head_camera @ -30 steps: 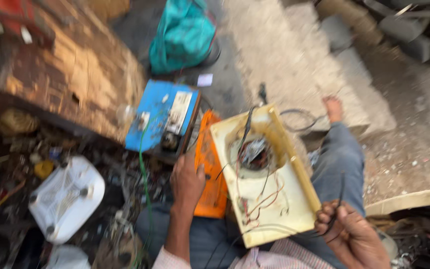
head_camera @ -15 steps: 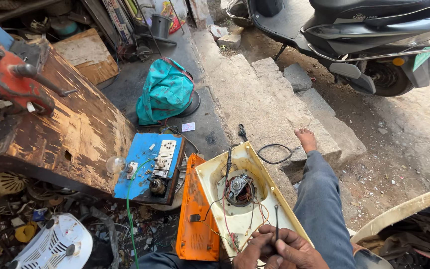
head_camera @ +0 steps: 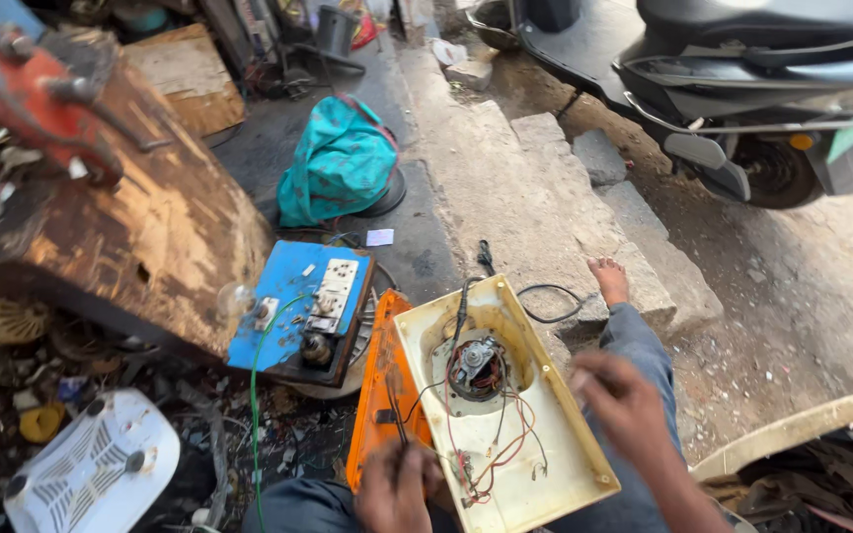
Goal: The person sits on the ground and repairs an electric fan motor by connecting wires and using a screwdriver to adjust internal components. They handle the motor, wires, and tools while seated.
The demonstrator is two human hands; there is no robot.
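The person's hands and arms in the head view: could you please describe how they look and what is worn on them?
Both are bare: no gloves, rings, watch or wristband show. The left hand appears only as knuckles and fingers at the bottom edge, blurred. The right hand is blurred too, and its forearm runs bare to the lower edge of the picture, with no sleeve in view. Below the arms, blue-grey trousers cover the legs.

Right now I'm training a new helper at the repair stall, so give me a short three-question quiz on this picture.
1. True or false: the cream housing lies with its motor and wires exposed.
2. Which hand is at the housing's near corner with the wires? A) left hand B) right hand
3. What colour is the board with switches left of the housing?

Key: 1 true; 2 A; 3 blue.
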